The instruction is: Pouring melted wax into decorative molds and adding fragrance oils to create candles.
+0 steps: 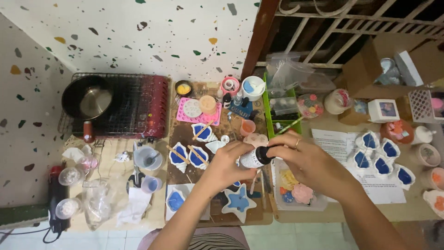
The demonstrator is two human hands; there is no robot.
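My left hand [229, 164] holds the bottle [255, 158]; my right hand [307, 162] grips its cap from three o'clock. The star mould [239, 201] lies at six o'clock of the bottle.

Glossy, matt, metal and wood
Dark glossy glass bottle [255, 157]; shiny steel pan [88, 99]; matt white shell moulds [383, 159] on paper sheets [337, 143]; rough brown wooden tabletop [185, 134].

Soft, even indoor light falls from above; shadows under the hands are faint; the frying pan [88, 99] at ten o'clock carries a pale glare; wide-angle bending curves the edges; the area behind the grille toward one o'clock is dim; fine detail looks slightly soft.
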